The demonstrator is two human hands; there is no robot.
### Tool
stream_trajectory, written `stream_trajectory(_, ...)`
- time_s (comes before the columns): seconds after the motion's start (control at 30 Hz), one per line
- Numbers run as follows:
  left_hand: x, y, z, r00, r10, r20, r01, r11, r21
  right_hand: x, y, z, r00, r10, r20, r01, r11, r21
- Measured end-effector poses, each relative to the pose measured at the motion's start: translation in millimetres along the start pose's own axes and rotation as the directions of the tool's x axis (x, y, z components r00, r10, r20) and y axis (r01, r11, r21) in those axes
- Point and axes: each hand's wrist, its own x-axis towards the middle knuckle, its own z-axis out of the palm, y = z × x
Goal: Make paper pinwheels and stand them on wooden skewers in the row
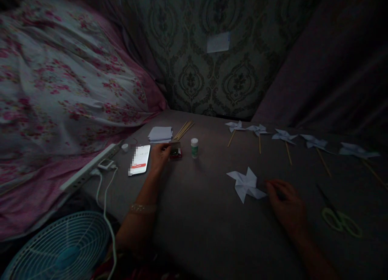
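Note:
My left hand [159, 156] reaches to a small open box [179, 151] with small dark bits inside. Its bent fingers are closed at the box's left edge, and what they pinch is hidden. A folded white paper pinwheel [246, 184] without a stick is in front of me on the right. Beside its right blade is my right hand [286, 203], with thumb and forefinger pressed together. Whether they grip the blade or something small is too dark to tell. Close to the box stands a small white-capped bottle [194, 148] with a green label.
Several pinwheels on sticks [285, 137] line the far right. Scissors [339, 219] with green handles lie at right. Paper sheets [160, 133], loose sticks [183, 130] and a lit phone [140, 160] are at left. A power strip [87, 171] and blue fan [60, 247] edge the table.

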Motion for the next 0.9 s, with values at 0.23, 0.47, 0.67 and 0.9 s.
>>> stream_trajectory(0.23,-5,-18,5.1,0.991,0.099,0.089,-0.109,0.987,0.118,-2,10,1,0.994,-0.048,0.098,0.056,0.995,-0.083)
stream_trajectory(0.47,-6,-12,9.6,0.989,0.107,0.102,-0.130,0.960,0.247,-2,14,3,0.987,-0.025,0.156,0.036,0.997,-0.066)
stream_trajectory(0.67,-10,-7,6.0,0.994,0.026,0.105,-0.051,0.968,0.244,-2,16,4,0.987,-0.009,0.161,0.019,0.998,-0.056)
stream_trajectory(0.9,-11,-3,7.8,0.992,-0.028,0.123,-0.010,0.954,0.299,-4,17,5,0.985,0.022,0.173,-0.013,0.999,-0.053)
